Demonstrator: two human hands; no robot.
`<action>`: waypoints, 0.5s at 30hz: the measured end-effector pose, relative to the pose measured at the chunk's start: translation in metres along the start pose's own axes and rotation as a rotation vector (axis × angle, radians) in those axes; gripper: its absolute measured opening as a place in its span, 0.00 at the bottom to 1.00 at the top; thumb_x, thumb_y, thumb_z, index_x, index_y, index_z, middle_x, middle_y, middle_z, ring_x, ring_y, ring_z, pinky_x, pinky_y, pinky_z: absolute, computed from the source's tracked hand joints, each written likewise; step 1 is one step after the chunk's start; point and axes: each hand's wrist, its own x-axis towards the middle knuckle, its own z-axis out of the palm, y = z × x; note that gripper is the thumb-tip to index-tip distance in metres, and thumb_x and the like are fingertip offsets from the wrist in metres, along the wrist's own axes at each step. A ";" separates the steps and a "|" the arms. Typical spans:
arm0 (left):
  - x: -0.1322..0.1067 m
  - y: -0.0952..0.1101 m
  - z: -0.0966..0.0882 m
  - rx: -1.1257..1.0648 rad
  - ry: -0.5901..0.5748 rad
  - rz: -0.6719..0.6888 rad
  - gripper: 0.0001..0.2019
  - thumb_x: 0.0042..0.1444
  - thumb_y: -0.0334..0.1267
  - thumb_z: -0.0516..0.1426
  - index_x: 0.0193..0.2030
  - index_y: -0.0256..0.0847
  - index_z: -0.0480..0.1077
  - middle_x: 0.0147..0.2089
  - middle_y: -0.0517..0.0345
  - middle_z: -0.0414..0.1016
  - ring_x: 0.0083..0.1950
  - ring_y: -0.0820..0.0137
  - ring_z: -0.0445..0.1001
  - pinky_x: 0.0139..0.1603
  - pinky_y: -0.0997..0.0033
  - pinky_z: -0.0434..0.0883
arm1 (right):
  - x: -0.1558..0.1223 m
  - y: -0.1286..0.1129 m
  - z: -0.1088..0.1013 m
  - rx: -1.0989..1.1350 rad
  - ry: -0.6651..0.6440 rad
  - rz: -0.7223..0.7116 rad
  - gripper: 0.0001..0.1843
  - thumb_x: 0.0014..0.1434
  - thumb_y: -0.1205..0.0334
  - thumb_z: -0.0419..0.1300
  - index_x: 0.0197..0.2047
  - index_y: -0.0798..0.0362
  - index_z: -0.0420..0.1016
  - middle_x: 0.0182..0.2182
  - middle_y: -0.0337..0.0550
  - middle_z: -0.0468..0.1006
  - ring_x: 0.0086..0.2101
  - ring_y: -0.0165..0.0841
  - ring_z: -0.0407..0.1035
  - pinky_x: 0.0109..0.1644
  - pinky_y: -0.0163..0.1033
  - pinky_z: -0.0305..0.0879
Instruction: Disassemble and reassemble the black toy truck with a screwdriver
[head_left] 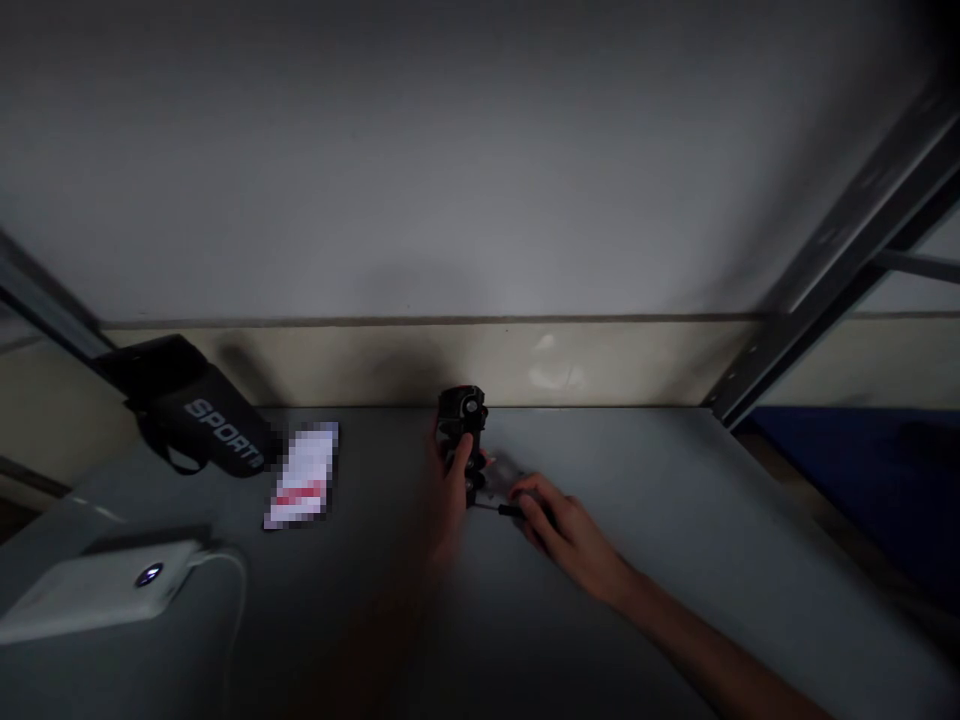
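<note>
A small black device (463,418) with a round lens-like part stands upright on the grey table (675,520), close to the wall. My left hand (450,485) is wrapped around its lower part and holds it. My right hand (551,520) lies just to the right, fingers curled on a thin dark tool (504,510) whose tip points at the device's base. The scene is dim and the left forearm is blurred.
A black bag marked SPORT (195,410) lies at the back left. Beside it is a pixelated white and red card (304,475). A white power bank (97,590) with a lit button and a white cable sits at the front left. A metal frame (825,300) rises at the right.
</note>
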 end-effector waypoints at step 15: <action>0.000 0.006 0.001 -0.028 0.021 -0.039 0.38 0.59 0.57 0.66 0.72 0.50 0.62 0.38 0.59 0.82 0.35 0.64 0.84 0.32 0.71 0.74 | 0.000 0.006 0.001 -0.099 0.089 -0.188 0.09 0.75 0.53 0.54 0.53 0.48 0.67 0.36 0.38 0.73 0.33 0.34 0.68 0.38 0.36 0.65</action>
